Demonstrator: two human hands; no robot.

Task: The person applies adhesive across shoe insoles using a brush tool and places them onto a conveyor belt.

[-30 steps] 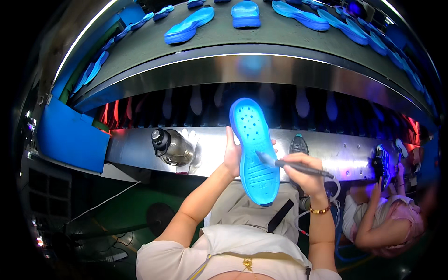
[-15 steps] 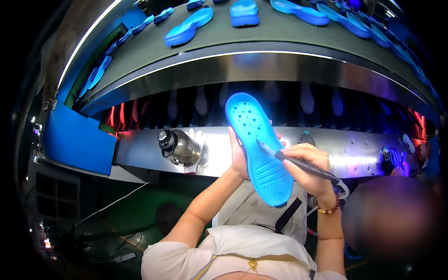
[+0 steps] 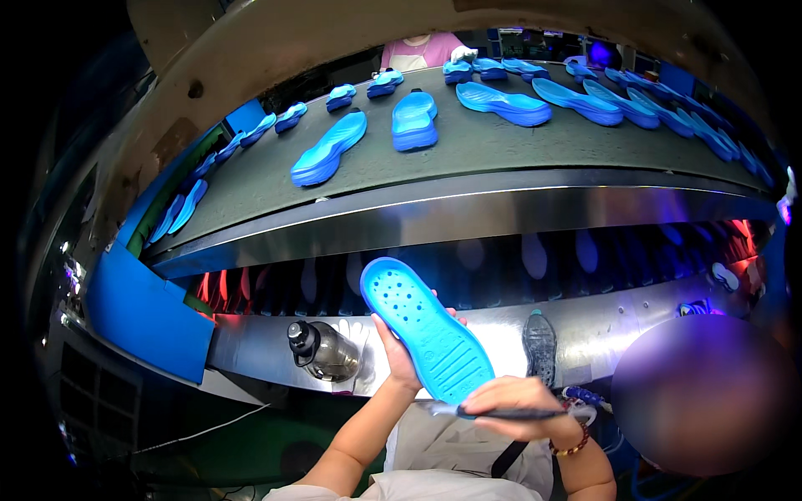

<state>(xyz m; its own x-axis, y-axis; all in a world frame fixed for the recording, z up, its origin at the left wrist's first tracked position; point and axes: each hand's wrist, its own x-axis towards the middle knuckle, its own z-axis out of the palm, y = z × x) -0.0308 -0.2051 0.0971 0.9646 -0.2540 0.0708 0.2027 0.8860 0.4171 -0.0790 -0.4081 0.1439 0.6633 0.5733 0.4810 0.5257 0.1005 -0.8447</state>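
Note:
A bright blue shoe sole (image 3: 434,342) is tilted up in front of me, its inner side facing me, with small dark holes at the far end and ridges at the near end. My left hand (image 3: 399,357) is closed round its left side, and fingertips show past the right edge. Low by the near end of the sole, my right hand (image 3: 522,402) grips a slim dark-handled tool (image 3: 522,413). Its pale, narrow tip points left and is smeared; whether it touches the sole I cannot tell.
Blue soles (image 3: 332,150) lie along a green-grey belt (image 3: 251,192) beyond me. On the metal ledge (image 3: 493,330) are a dark-lidded bottle (image 3: 326,351), white gloves (image 3: 359,338) and a dark sole (image 3: 541,346). A person in pink (image 3: 434,52) is across the belt. A blurred round shape (image 3: 702,392) is at right.
My view has tilted up, showing more of the belt. The tool tip has left the middle of the sole and is now by its near end. The left hand keeps its hold.

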